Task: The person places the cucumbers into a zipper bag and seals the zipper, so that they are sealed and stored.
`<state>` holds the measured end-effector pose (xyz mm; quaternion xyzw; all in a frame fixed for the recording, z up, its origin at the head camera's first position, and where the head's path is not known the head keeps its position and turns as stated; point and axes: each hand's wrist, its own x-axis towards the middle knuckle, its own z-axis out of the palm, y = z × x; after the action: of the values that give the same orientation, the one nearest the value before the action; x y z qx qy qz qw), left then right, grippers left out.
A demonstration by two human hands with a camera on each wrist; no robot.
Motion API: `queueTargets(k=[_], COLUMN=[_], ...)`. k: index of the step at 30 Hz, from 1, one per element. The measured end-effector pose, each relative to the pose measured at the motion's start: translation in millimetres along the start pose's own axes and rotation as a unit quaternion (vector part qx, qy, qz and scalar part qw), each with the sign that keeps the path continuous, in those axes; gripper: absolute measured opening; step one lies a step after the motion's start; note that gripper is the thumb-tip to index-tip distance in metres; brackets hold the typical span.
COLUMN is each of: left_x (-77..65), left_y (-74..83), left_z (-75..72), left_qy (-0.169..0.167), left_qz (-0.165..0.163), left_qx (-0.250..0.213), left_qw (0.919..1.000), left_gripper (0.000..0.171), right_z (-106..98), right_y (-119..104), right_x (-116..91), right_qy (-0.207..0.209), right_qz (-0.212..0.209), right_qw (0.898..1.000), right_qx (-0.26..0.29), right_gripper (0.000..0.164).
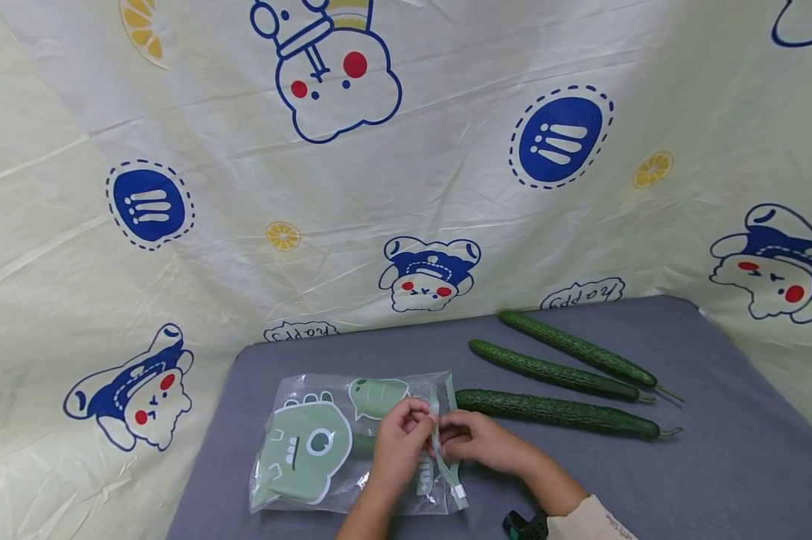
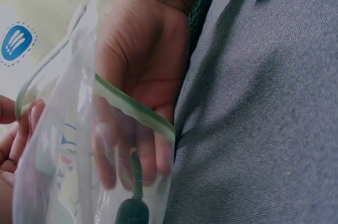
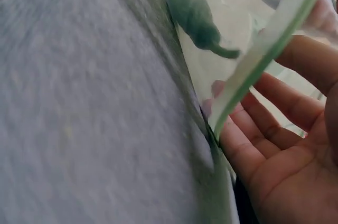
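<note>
A clear slider zip bag point(image 1: 341, 480) with green cartoon prints lies flat, its mouth facing right. Inside it is a cucumber point(image 2: 133, 211), its stem end near the mouth. My left hand point(image 1: 400, 442) grips the bag's mouth edge from the left, and its fingers show through the film in the left wrist view. Opposite it, my right hand point(image 1: 476, 442) holds the same edge, fingers curled about the green seal strip point(image 3: 264, 60). The white slider point(image 1: 459, 493) sits at the strip's near end. The mouth stands parted in the left wrist view.
Three cucumbers lie right of the bag: a near one point(image 1: 561, 412), a middle one point(image 1: 554, 369) and a far one point(image 1: 581, 351). They rest on a grey cloth-covered table point(image 1: 648, 487). A printed curtain point(image 1: 459, 195) hangs behind it.
</note>
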<state>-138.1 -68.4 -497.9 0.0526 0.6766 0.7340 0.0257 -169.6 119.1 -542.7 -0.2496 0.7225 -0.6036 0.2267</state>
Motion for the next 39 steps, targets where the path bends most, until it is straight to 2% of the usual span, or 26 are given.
queueTargets(k=[3,10,16,25,33,39], left_x=[-0.2,-0.3,0.5,1.4,1.2,2.5], left_y=[-0.2,0.7,0.7,-1.7,-1.4,-1.8], left_z=[-0.2,0.0,0.4,-0.2,-0.4,-0.9], left_qy=[-0.001,0.004,0.011,0.025,0.013,0.008], left_qz=[0.0,-0.003,-0.01,-0.022,-0.045,-0.058], left_qx=[0.003,0.01,0.002,0.002,0.031,0.018], left_qw=[1.0,0.9999,0.9999,0.9994,0.9984,0.9981], left_gripper=[0.017,0.018,0.017,0.017,0.015,0.017], right_z=[-5,-19,-29,-44,-63,-77], right_y=[-3,-14,-25,-33,-33,-34], right_x=[-3,-10,-16,-33,-52,-68], right_qy=[0.023,0.059,0.088,0.132,0.164,0.174], right_qz=[0.0,-0.015,-0.024,-0.007,0.009,0.033], right_qw=[1.0,0.998,0.995,0.989,0.983,0.982], right_qx=[0.009,-0.031,-0.035,-0.067,-0.081,-0.072], right_gripper=[0.043,0.044,0.048,0.048,0.045,0.05])
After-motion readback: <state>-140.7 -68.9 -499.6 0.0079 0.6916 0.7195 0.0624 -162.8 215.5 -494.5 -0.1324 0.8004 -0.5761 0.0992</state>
